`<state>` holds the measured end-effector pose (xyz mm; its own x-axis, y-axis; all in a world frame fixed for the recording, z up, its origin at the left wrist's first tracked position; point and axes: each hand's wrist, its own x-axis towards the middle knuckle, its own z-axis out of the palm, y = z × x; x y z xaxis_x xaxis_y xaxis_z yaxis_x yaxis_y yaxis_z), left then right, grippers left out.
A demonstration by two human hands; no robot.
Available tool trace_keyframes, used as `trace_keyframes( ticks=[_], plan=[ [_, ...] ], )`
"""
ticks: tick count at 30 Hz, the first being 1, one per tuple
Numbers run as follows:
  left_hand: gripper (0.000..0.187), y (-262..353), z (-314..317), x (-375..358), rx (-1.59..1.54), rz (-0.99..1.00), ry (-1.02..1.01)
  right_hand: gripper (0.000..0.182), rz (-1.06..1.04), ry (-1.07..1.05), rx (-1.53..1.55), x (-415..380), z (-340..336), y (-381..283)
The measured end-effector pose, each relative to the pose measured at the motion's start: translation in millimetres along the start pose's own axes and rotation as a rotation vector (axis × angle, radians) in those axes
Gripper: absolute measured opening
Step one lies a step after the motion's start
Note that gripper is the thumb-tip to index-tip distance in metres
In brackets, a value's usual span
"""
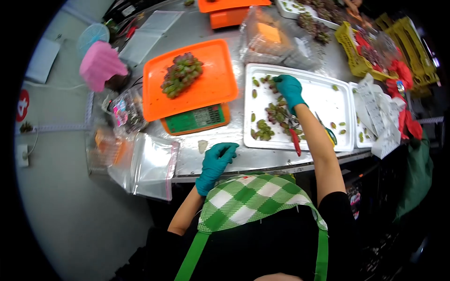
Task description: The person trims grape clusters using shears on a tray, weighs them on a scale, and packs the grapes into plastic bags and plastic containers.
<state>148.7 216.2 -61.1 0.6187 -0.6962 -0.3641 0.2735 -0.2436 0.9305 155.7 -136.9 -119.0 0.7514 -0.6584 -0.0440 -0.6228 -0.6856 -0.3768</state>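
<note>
My right hand (289,90), in a teal glove, reaches into a white tray (323,122). Its fingers are closed at a small bunch of grapes (268,81) near the tray's back left; the fingertips are partly hidden. More small bunches (276,114) and loose grapes lie in the tray, along with red-handled snips (295,140) and a second pair of scissors (331,135) partly behind my forearm. My left hand (217,162), also gloved, is at the table's front edge, loosely bent with fingers apart, holding nothing. A larger bunch of grapes (182,75) rests on the scale's orange pan (213,61).
Left of my left hand lie clear plastic bags (152,164). Beyond the tray are stacked clear plastic containers (267,40) and another orange scale (228,18). Yellow crates (358,58) stand at the right, near crumpled paper (377,110). A pink-covered object (102,65) sits left.
</note>
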Motion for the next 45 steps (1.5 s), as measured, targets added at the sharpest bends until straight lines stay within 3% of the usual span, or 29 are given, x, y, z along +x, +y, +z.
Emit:
trace_keyframes(
  ticks=[13,18,23,28,29,32,36,39,42,44,45],
  plan=[
    [0.021,-1.8,4.8,4.6,-0.044,-0.022,-0.027,0.017,0.123,0.129,0.087,-10.2,-5.8,-5.8],
    [0.021,-1.6,1.3,4.1,-0.041,-0.048,-0.017,0.019,0.134,0.069,0.404,-11.8,-36.0,-25.0],
    [0.021,-3.3,2.0,8.8,-0.039,-0.054,-0.047,0.019,-0.129,-0.068,0.950,-33.1,-79.2,-106.6],
    [0.021,5.7,5.5,10.2,-0.078,-0.008,-0.025,0.015,-0.413,-0.217,0.963,-37.6,-43.6,-169.5],
    [0.021,4.8,4.2,10.3,-0.076,0.001,-0.018,0.016,-0.397,-0.259,0.841,-45.9,-51.3,-184.6],
    [0.020,4.4,-0.9,8.2,-0.064,0.002,0.008,0.012,-0.551,0.043,0.484,-36.0,-9.5,-197.9],
    [0.020,-7.7,-9.1,7.9,-0.076,-0.007,0.039,0.015,-0.592,0.257,0.430,-46.5,-16.9,-203.2],
    [0.020,-9.4,-9.2,5.9,-0.083,-0.007,0.041,0.019,-0.586,0.334,0.578,-53.6,-35.4,-181.5],
    [0.020,-2.6,-4.0,6.1,-0.068,-0.005,0.035,0.025,-0.428,0.322,0.636,-62.3,-42.1,-132.7],
    [0.021,0.3,0.3,6.0,-0.053,-0.013,0.030,0.035,-0.362,0.259,0.396,-76.6,-52.8,-93.4],
    [0.021,0.8,2.2,6.1,-0.046,-0.020,0.026,0.049,-0.338,0.212,0.335,-85.6,-58.7,-75.8]
  ],
)
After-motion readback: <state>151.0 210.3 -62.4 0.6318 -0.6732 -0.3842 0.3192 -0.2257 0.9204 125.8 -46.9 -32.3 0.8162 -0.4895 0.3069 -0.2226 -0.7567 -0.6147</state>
